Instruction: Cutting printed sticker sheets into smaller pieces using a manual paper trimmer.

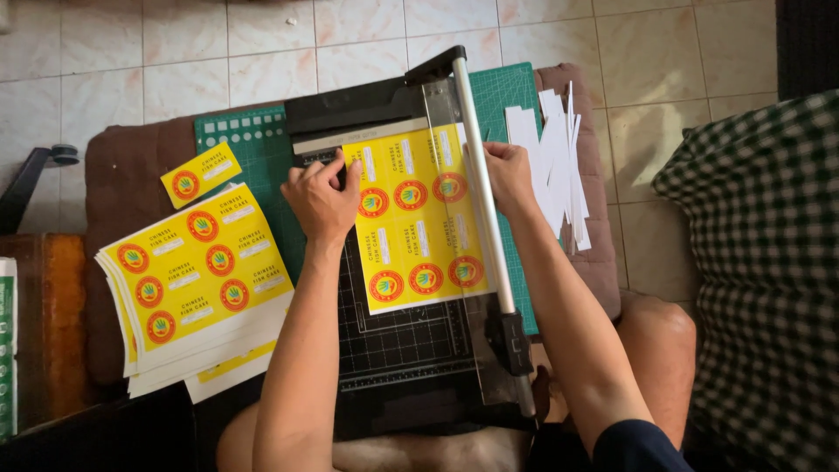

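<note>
Both hands (322, 197) (507, 175) press yellow label sheet (418, 218) on black cutter (393, 341).

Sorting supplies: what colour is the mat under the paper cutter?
Green with a white grid, the cutting mat; clearest in the head view.

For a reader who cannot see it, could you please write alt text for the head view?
A person's left hand presses a yellow sheet of round-emblem labels flat on a black guillotine paper cutter, while the right hand steadies the sheet's edge by the cutter's metal blade arm. A stack of similar yellow sheets lies left; white paper strips lie right.
</note>
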